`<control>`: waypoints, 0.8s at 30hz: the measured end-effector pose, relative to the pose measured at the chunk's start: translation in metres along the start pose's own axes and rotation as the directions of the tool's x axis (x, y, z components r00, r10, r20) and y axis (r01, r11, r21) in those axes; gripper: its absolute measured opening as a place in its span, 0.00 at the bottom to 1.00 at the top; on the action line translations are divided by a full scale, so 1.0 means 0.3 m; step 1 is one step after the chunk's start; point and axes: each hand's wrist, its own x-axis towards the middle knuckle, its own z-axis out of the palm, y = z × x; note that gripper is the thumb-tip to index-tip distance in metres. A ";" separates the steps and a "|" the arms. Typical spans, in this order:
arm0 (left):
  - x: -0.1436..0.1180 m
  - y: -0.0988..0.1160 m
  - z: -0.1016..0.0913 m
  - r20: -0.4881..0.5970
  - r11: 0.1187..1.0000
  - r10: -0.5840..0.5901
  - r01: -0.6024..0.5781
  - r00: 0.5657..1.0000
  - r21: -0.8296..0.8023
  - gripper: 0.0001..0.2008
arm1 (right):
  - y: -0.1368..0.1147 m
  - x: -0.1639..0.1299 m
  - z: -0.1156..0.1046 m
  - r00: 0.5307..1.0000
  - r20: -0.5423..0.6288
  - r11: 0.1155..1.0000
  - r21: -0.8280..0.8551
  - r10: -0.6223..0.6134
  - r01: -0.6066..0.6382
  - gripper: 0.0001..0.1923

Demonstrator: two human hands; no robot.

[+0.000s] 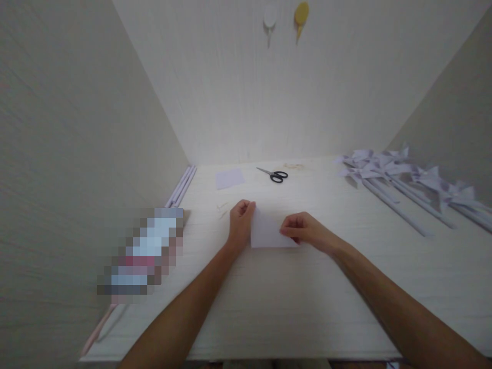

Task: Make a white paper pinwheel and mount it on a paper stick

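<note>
A pale sheet of paper (267,230) is held between my two hands, low over the table. My left hand (241,218) pinches its upper left corner between thumb and fingers. On the other side, my right hand (302,229) is closed on the right part of the sheet, fingers curled and thumb toward the paper. Whether the sheet is folded there I cannot tell. Just beyond my hands lies a pair of scissors (274,175) with black handles, its blades pointing left. A second pale lilac paper (229,179) lies flat to the left of the scissors.
Several paper pinwheels (384,169) on rolled paper sticks (400,207) lie at the right. Rolled paper sticks (181,187) rest at the back left, behind a blurred-out object (149,251) with a pink cable (98,328). Walls enclose the table; two hooks (302,14) hang on the back one.
</note>
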 end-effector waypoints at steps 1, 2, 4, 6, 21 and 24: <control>-0.013 0.001 0.010 0.057 0.999 0.009 -0.011 0.998 0.044 0.11 | 0.002 0.002 0.012 1.000 0.020 1.000 -0.025 -0.006 0.007 0.12; -0.027 0.004 0.021 0.115 0.995 0.024 -0.035 0.993 0.094 0.11 | 0.004 0.005 0.021 0.999 0.026 0.999 -0.037 -0.019 0.020 0.13; -0.053 0.011 0.043 0.228 0.984 0.047 -0.084 0.973 0.159 0.11 | 0.010 0.009 0.035 0.998 0.020 0.998 -0.039 -0.052 0.053 0.14; -0.071 0.016 0.059 0.287 0.966 0.086 -0.151 0.954 0.211 0.10 | 0.015 0.012 0.041 0.997 0.000 0.997 -0.028 -0.071 0.071 0.16; -0.017 -0.010 -0.005 -0.139 0.947 0.180 -0.134 0.974 0.291 0.12 | -0.007 -0.002 0.054 0.986 -0.126 0.990 -0.104 -0.111 0.098 0.12; 0.012 -0.014 -0.049 -0.292 0.938 0.230 -0.132 0.928 0.321 0.12 | 0.001 -0.017 0.035 0.988 -0.136 0.997 -0.042 -0.072 0.067 0.11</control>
